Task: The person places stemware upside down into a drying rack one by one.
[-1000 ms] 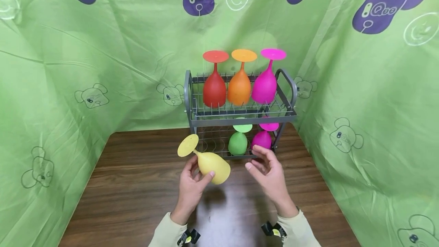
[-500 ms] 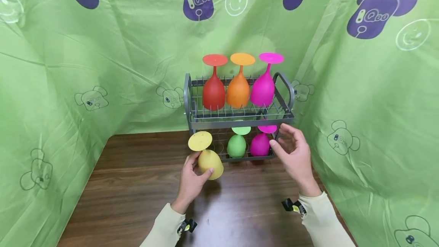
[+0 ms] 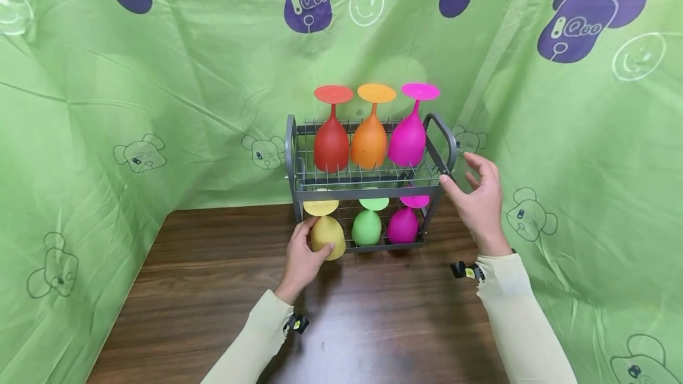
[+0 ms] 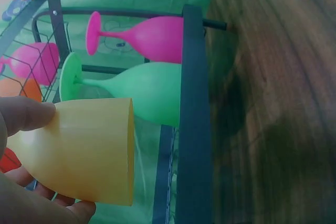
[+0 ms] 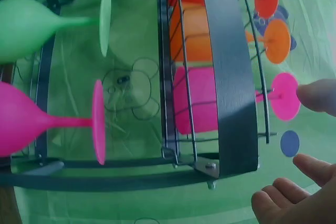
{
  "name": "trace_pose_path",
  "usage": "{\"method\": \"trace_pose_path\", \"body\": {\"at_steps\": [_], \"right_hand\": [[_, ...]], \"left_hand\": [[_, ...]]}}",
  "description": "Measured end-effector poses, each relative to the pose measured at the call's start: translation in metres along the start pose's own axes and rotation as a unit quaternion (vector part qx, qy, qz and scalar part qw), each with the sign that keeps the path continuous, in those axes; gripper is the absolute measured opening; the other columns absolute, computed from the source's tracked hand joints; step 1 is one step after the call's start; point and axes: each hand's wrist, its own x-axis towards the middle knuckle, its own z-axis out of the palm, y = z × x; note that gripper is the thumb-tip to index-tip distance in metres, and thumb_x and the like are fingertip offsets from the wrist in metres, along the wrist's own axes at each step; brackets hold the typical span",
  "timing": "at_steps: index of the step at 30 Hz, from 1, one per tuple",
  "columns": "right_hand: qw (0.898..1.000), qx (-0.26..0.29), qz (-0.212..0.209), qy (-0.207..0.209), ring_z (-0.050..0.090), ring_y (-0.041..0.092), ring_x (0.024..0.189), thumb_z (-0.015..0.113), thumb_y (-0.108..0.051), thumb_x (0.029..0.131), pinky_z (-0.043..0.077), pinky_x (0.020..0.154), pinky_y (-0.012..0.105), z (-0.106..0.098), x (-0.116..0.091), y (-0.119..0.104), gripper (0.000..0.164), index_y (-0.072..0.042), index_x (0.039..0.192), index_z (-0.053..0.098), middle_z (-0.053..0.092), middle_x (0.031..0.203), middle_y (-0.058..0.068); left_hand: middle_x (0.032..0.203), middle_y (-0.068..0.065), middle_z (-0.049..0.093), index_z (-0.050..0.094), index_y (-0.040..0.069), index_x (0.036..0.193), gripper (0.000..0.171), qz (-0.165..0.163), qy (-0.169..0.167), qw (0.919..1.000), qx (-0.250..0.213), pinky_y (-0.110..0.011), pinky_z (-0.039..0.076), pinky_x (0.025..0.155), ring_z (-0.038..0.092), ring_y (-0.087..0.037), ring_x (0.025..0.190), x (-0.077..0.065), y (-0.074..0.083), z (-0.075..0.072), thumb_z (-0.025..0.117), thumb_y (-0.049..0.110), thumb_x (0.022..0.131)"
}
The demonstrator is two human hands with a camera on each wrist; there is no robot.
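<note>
My left hand [image 3: 303,256] holds a yellow plastic wine glass [image 3: 328,236] by its bowl, upside down, at the front left of the rack's lower shelf. In the left wrist view the thumb lies on one side of the yellow bowl, with fingertips on the other. On that shelf stand an upside-down green wine glass [image 3: 366,229] and a magenta one [image 3: 403,227]. Beside the right end of the dark two-tier dish rack [image 3: 373,192] is my right hand [image 3: 480,206], thumb and fingers spread around nothing. Whether its thumb touches the rack I cannot tell.
Inverted red [image 3: 331,146], orange [image 3: 369,146] and pink [image 3: 408,144] wine glasses fill the top tier. A side handle [image 3: 441,138] rises at the rack's right end. Green printed cloth [image 3: 213,76] surrounds the brown wooden table [image 3: 203,289].
The yellow wine glass has gone from tilted to nearly upright, bowl down, and forward to the lower shelf with my left hand. My right hand has moved right and farther forward.
</note>
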Motion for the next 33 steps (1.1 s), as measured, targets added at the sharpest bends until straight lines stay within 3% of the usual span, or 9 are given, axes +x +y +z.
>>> {"method": "trace_pose_path", "body": {"at_steps": [4,9,17,22,27,33], "right_hand": [[0.999,0.01,0.023,-0.027,0.045,0.026,0.147,0.087,-0.024,0.088,0.04,0.126,0.044,0.001,0.009,0.007,0.08,-0.012,0.157,0.047,0.044,0.157,0.01],[0.997,0.033,0.049,-0.052,0.044,0.026,0.149,0.088,-0.025,0.088,0.045,0.123,0.045,0.003,0.015,0.015,0.09,-0.017,0.163,0.038,0.045,0.161,0.011],[0.992,0.054,0.052,-0.098,0.052,0.024,0.142,0.086,-0.028,0.091,0.046,0.121,0.046,0.002,0.021,0.018,0.08,-0.02,0.159,0.046,0.056,0.152,0.008],[0.991,0.047,0.044,-0.116,0.052,0.026,0.143,0.084,-0.029,0.092,0.046,0.122,0.045,0.001,0.023,0.021,0.08,-0.02,0.16,0.044,0.055,0.153,0.009],[0.99,0.05,0.05,-0.118,0.051,0.026,0.144,0.085,-0.03,0.092,0.044,0.123,0.047,0.0,0.024,0.023,0.082,-0.019,0.162,0.042,0.054,0.154,0.01],[0.99,0.041,0.061,-0.116,0.049,0.027,0.146,0.084,-0.032,0.092,0.04,0.125,0.051,-0.003,0.024,0.024,0.085,-0.021,0.164,0.038,0.051,0.158,0.013]], "left_hand": [[0.143,-0.013,0.06,0.058,0.01,0.15,0.078,0.009,0.011,0.9991,0.041,-0.053,0.053,0.11,0.06,-0.034,0.131,0.009,-0.001,0.007,0.089,0.008,0.078],[0.139,-0.012,0.061,0.056,0.013,0.151,0.078,0.013,0.018,0.9968,0.076,-0.055,0.051,0.111,0.06,-0.035,0.13,0.021,-0.004,0.015,0.089,0.012,0.08],[0.147,-0.016,0.055,0.055,0.01,0.151,0.076,-0.007,0.024,0.996,0.085,-0.053,0.047,0.116,0.055,-0.038,0.137,0.034,-0.014,0.024,0.088,0.01,0.082],[0.147,-0.017,0.054,0.052,0.009,0.152,0.076,-0.024,0.022,0.9952,0.092,-0.054,0.047,0.116,0.054,-0.038,0.137,0.039,-0.023,0.029,0.086,0.009,0.084],[0.145,-0.018,0.054,0.051,0.009,0.153,0.077,-0.035,0.02,0.9939,0.103,-0.054,0.047,0.116,0.055,-0.039,0.136,0.043,-0.031,0.034,0.086,0.008,0.085],[0.142,-0.021,0.055,0.053,0.004,0.148,0.075,-0.024,0.032,0.9927,0.114,-0.054,0.048,0.115,0.057,-0.04,0.133,0.048,-0.04,0.04,0.087,0.005,0.082]]}}
